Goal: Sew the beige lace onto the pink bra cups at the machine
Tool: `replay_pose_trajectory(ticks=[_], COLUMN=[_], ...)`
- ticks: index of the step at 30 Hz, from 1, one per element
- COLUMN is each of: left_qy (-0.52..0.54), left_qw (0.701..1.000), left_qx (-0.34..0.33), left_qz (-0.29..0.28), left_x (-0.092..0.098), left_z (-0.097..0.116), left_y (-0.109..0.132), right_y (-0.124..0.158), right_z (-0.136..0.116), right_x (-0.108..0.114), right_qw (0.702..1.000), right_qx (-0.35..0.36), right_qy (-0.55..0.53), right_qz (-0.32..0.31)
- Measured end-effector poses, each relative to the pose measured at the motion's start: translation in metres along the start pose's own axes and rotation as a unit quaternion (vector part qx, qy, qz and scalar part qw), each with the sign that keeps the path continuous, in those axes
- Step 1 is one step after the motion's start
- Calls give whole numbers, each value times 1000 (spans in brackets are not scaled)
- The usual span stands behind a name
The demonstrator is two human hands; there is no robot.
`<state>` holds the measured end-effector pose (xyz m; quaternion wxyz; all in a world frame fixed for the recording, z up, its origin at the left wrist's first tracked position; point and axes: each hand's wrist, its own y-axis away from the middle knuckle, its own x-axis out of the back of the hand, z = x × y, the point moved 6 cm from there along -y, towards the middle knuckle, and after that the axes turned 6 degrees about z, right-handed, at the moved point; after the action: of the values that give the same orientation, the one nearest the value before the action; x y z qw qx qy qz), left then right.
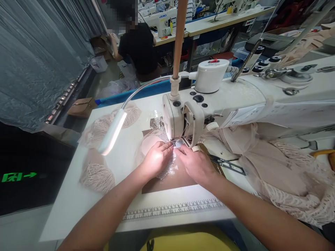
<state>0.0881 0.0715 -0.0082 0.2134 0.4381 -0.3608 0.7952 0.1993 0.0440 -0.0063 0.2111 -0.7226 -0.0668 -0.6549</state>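
Note:
Both my hands rest on a small piece of beige lace fabric lying under the needle of a white sewing machine. My left hand lies flat on the lace, fingers stretched toward the presser foot. My right hand presses the fabric from the right, fingers together and pointing at the foot, a pale band on one fingertip. A round beige cup piece lies just beyond my left hand.
A lit gooseneck lamp hangs over the white table. Lace cup pieces lie at the left, a heap of beige lace at the right. Scissors lie beside my right hand. A printed ruler runs along the front. Another person works behind.

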Motion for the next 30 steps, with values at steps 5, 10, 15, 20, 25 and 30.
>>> replay_pose_trajectory(ticks=[5, 10, 15, 20, 25, 30], left_qy=[-9, -26, -86, -111, -152, -142], left_qw=[1000, 999, 995, 991, 981, 972], left_qx=[3, 22, 50, 75, 117, 186], left_qz=[9, 1, -9, -22, -23, -25], left_x=[-2, -4, -1, 0, 6, 35], left_z=[-4, -7, -6, -10, -6, -14], left_y=[2, 0, 1, 5, 9, 27], right_y=[3, 4, 7, 8, 13, 13], right_z=[1, 2, 5, 6, 7, 11], right_x=[1, -2, -5, -5, -10, -15], right_qw=[1000, 999, 999, 998, 996, 984], right_qx=[10, 19, 9, 7, 31, 86], right_qy=[-12, -23, -37, -33, -15, -30], right_qz=[25, 25, 34, 50, 85, 154])
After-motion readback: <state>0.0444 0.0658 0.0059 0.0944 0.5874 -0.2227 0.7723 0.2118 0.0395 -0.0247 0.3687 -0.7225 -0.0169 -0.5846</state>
